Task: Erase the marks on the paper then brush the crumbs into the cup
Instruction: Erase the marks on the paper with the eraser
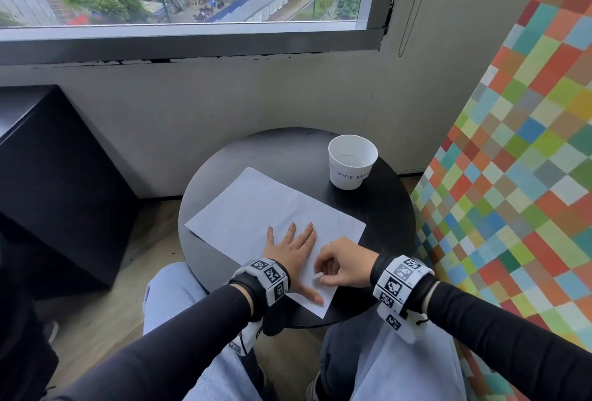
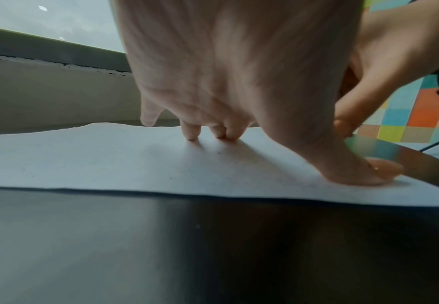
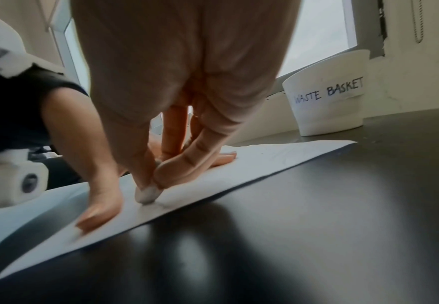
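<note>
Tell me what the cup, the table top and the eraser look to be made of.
Cup: likely paper, matte white, thin rim, handwriting on its label.
Table top: smooth dark surface, semi-gloss, mirrors window light; laminate or painted wood, unclear.
Eraser: soft white rubber or vinyl by the look, rounded worn end.

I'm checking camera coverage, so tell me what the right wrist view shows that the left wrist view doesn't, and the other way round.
Only the right wrist view shows the white eraser pinched in the right hand and pressed to the paper, plus the cup lettered WASTE BASKET.

Only the left wrist view shows the left hand's fingertips pressing the sheet from behind, and small dark specks on the paper near them.

Both show the paper, the black table, the left hand flat on the sheet, and part of the right hand.
</note>
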Available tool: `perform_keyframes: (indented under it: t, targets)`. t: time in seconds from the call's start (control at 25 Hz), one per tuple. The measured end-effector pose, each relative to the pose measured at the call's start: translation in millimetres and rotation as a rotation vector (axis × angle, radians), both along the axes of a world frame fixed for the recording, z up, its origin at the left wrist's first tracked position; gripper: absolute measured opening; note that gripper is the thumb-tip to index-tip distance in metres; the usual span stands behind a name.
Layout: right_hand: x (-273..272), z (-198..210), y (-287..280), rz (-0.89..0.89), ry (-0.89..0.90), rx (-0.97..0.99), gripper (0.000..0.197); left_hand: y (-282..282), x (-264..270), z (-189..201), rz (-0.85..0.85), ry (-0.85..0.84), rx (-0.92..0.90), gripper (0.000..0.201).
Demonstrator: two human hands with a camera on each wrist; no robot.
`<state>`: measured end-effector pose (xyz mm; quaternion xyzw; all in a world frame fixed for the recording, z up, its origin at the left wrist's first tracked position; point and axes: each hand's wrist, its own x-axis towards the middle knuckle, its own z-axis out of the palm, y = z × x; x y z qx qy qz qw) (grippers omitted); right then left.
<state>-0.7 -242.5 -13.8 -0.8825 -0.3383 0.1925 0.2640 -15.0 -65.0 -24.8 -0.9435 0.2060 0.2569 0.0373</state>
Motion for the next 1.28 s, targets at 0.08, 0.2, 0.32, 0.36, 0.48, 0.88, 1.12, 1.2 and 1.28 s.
perform_keyframes:
  t: [0.08,0.2,0.32,0.36,0.48,0.88,1.12,1.2,1.28]
  targets:
    - [4.9,0.4,-2.6,-0.108,-0.049,0.026,0.013,0.3,0.3,1.0,-0.003,0.005,0.001,0.142]
    - [-5.4,-0.4,5.6,-0.07,-0.043,0.048,0.013,0.3,1.0,1.2,0.002,0.002,-0.01,0.143]
    - [-2.7,-1.7,3.8,-0.088,-0.037,0.042,0.015,0.5,0.9,1.4,-0.001,0.004,-0.006,0.142]
    - [0.2,-1.5,2.6,-0.144,-0.061,0.055,0.015,0.9,1.1,1.3,-0.001,0.008,-0.01,0.142]
    - [-7.5,-3.4,6.8,-0.116,-0.055,0.066,0.014,0.7,0.6,2.0,0.005,0.007,-0.025,0.143]
    - [-8.3,-1.2,8.8,-0.134,-0.018,0.056,0.014,1.2,0.4,2.3,0.007,0.012,-0.031,0.141]
    - [-16.4,0.2,2.5,-0.082,0.018,0.043,0.015,0.4,-0.1,3.4,-0.007,0.005,0.002,0.139]
    - [-5.1,3.0,-7.5,-0.126,0.0,0.018,0.015,-0.3,0.9,3.0,-0.026,0.011,0.013,0.132]
    - [11.3,6.7,-21.9,-0.24,-0.071,0.027,0.013,-1.8,1.0,4.0,-0.035,0.037,0.018,0.123]
